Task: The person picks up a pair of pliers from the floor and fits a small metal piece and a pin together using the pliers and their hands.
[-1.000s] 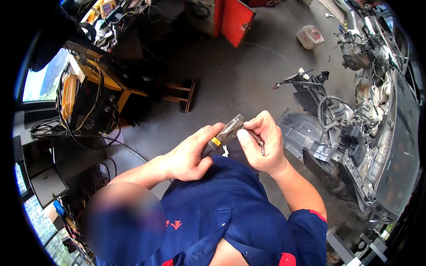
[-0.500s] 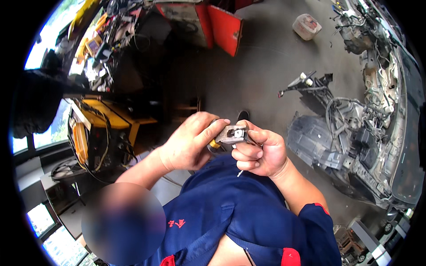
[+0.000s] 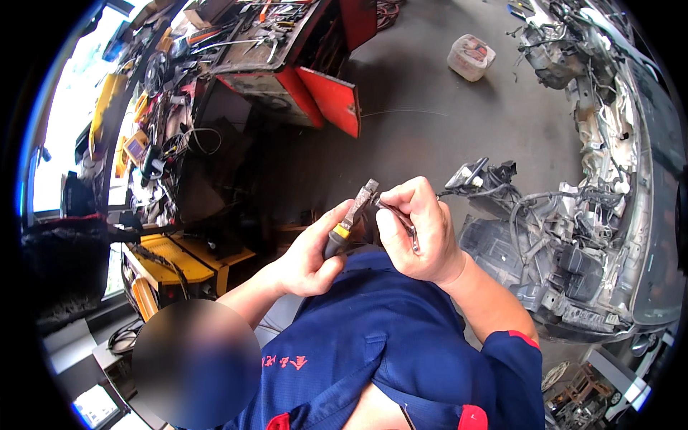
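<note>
My left hand (image 3: 304, 264) is closed round a pair of pliers (image 3: 356, 208) with a worn metal head and a black and yellow grip. The head points up and away from me, in front of my chest. Just right of it, my right hand (image 3: 426, 244) pinches a thin dark metal piece (image 3: 414, 242) between thumb and fingers. One end of this piece comes close to the pliers' head; whether they touch I cannot tell. Its lower end hangs out below my fingers, and its exact kind does not show.
A red tool cabinet (image 3: 328, 97) with an open door stands ahead, tools on its top. A cluttered bench (image 3: 172, 122) runs along the left, above a yellow machine (image 3: 172, 258). A stripped car front (image 3: 573, 265) with loose wiring fills the right. A whitish plastic tub (image 3: 471, 59) sits on the floor.
The pliers have turned from lying sideways to pointing upward, and a small light metal part seen at their jaws no longer shows there. My right hand has risen slightly. The view has shifted.
</note>
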`<state>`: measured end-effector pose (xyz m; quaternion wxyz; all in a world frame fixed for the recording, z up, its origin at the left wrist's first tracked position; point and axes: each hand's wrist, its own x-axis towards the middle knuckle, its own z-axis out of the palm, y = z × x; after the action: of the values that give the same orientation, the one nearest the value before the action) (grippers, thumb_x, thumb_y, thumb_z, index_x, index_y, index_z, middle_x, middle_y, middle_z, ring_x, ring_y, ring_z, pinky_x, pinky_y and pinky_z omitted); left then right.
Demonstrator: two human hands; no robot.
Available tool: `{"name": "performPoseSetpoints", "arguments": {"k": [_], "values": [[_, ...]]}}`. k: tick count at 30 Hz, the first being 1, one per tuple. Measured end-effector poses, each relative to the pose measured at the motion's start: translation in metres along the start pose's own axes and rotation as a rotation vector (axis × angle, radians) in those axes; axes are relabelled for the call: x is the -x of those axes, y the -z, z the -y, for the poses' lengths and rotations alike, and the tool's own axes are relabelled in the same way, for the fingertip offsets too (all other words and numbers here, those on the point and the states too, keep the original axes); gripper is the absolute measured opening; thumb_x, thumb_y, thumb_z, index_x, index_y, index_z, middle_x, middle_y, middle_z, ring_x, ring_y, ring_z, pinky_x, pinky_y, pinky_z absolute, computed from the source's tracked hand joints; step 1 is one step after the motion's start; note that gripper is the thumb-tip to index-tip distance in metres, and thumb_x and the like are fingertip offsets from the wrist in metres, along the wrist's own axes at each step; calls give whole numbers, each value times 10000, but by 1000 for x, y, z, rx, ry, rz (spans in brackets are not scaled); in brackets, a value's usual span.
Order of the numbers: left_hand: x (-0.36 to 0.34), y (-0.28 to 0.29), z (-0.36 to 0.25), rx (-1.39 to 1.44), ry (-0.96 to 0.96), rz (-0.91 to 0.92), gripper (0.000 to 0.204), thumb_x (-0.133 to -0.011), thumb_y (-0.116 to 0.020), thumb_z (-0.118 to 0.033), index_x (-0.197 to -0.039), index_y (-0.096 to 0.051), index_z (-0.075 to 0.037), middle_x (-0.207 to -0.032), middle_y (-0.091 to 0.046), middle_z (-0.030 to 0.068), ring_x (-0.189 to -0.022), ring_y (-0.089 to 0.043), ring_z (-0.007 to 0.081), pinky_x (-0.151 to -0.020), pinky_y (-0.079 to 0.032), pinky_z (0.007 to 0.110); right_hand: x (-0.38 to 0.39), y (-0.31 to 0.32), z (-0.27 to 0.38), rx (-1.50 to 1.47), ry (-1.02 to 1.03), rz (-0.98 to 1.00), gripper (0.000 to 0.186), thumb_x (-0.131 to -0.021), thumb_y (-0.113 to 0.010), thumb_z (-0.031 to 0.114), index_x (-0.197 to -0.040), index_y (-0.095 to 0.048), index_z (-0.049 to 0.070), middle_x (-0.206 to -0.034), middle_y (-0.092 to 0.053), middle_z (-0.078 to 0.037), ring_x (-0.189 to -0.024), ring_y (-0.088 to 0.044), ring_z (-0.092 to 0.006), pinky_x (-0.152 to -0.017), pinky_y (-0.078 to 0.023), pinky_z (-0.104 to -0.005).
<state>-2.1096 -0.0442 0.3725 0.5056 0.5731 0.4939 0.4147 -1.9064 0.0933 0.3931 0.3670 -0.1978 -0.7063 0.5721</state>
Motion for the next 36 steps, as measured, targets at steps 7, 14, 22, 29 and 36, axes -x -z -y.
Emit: {"name": "performPoseSetpoints", "arguments": {"k": [7, 14, 22, 29, 36], "values": [[-109, 84, 29, -47, -55, 114, 862, -791, -514, 36, -1624, -292, 56, -1317, -595, 218, -1204, -632, 330, -1105, -484, 426, -121, 43, -28, 674, 286, 27, 192, -851, -729, 39, -942, -561, 55, -726, -593, -97, -653, -584, -300, -616, -518, -407], [-212, 184, 23, -127, -103, 207, 865, -794, -516, 55, -1628, -289, 64, -1297, -599, 191, -1185, -620, 304, -1103, -472, 411, -238, 66, -54, 915, 388, 83, 183, -826, -720, 41, -912, -560, 61, -731, -560, -80, -660, -570, -274, -627, -504, -389], [-292, 257, 22, -181, -126, 272, 845, -788, -537, 59, -1605, -320, 69, -1300, -597, 223, -1211, -623, 341, -1102, -483, 428, -317, 73, -86, 832, 318, -53, 244, -790, -769, -50, -935, -586, 24, -713, -599, -80, -589, -582, -273, -538, -479, -389], [-344, 276, 17, -179, -130, 267, 836, -775, -586, 10, -1568, -340, 109, -1390, -537, 325, -1309, -562, 459, -1165, -441, 468, -358, 90, -101, 712, 261, -181, 201, -801, -750, -37, -898, -582, 17, -686, -590, -92, -554, -586, -242, -517, -470, -357], [-380, 278, 13, -236, -159, 196, 850, -769, -612, 11, -1568, -341, 112, -1351, -531, 322, -1266, -563, 477, -1125, -469, 471, -388, 116, -113, 577, 201, -147, 196, -842, -711, -58, -899, -540, 21, -694, -569, -67, -546, -530, -159, -513, -430, -301]]}}
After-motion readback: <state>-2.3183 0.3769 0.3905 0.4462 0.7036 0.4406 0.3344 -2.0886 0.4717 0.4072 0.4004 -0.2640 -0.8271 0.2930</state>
